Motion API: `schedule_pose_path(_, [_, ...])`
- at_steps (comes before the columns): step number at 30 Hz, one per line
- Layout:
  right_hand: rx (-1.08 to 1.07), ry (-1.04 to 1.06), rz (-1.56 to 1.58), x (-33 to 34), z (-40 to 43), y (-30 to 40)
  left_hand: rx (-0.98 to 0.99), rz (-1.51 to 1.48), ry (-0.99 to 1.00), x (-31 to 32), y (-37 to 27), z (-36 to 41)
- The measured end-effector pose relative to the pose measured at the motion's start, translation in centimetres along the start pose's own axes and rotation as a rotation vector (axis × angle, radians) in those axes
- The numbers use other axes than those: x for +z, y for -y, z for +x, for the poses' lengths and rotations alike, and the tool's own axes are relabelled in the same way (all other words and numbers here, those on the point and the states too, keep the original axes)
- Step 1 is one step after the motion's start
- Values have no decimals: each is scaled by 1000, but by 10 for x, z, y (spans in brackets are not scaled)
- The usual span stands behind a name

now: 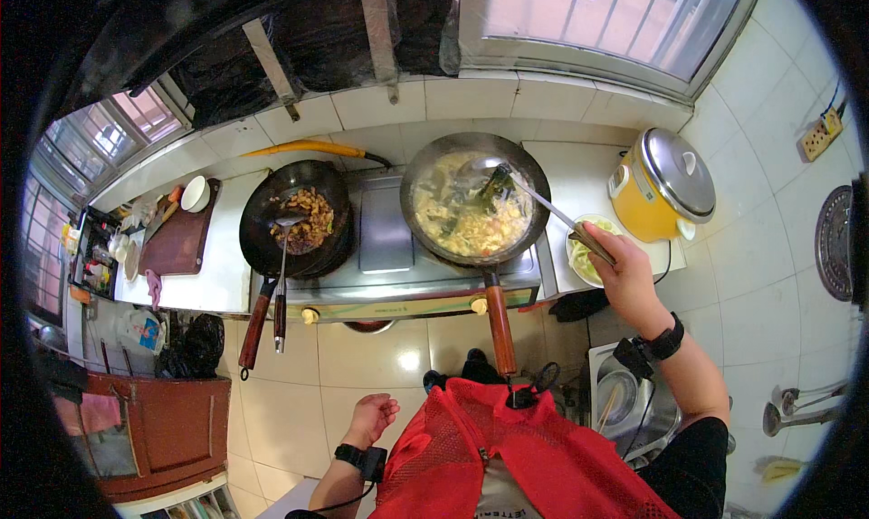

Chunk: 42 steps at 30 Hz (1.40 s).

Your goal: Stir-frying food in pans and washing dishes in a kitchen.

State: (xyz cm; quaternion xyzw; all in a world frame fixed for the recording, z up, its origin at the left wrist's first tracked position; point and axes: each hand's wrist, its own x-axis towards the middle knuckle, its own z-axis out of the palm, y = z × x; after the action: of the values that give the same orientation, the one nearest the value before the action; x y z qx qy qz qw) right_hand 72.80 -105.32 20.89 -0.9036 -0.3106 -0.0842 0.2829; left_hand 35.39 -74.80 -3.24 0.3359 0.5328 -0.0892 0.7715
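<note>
My right hand [624, 268] is closed around the handle of a long metal ladle [553, 207]. The ladle's bowl end rests in a wok of steaming soup [468, 224] with egg shreds and dark green leaves, on the right burner. Some dark leaves lie at the ladle's head, partly out of the broth. My left hand [375, 418] hangs near my body with loosely curled fingers and nothing in it. On the left burner stands a black wok [258, 227] with browned, chopped food [316, 213] and a metal spatula [282, 274] leaning in it.
A plate of pale green vegetables [580, 254] stands right of the soup wok, beside a yellow rice cooker [638, 200]. At the left are a cutting board [180, 244], a knife [161, 219] and a white bowl [195, 194]. A steel sink [652, 417] is at lower right. Wok handles overhang the stove's front.
</note>
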Motion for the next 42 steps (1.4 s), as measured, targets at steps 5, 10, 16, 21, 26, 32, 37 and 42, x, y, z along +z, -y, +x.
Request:
schedule_pose_path(5, [619, 317, 713, 9, 5, 0, -13, -6, 5, 0, 1, -2])
schedule_pose_path(10, [869, 452, 929, -5, 15, 14, -5, -23, 8, -3, 3, -6])
schedule_pose_path(16, [629, 686, 393, -52, 68, 23, -26, -22, 8, -6, 13, 3])
schedule_pose_path(21, [-76, 630, -137, -73, 107, 43, -42, -54, 38, -5, 23, 14])
schedule_pose_path(26, [-481, 527, -692, -75, 102, 83, -35, -56, 36, 0, 31, 17])
schedule_pose_path(32, [-723, 263, -835, -53, 74, 96, -45, -87, 15, 5, 33, 14])
schedule_pose_path(37, [-641, 189, -850, -61, 54, 78, -45, -69, 4, 6, 29, 9])
schedule_pose_path(42, [-279, 177, -562, -57, 30, 47, -46, -31, -10, 4, 26, 7])
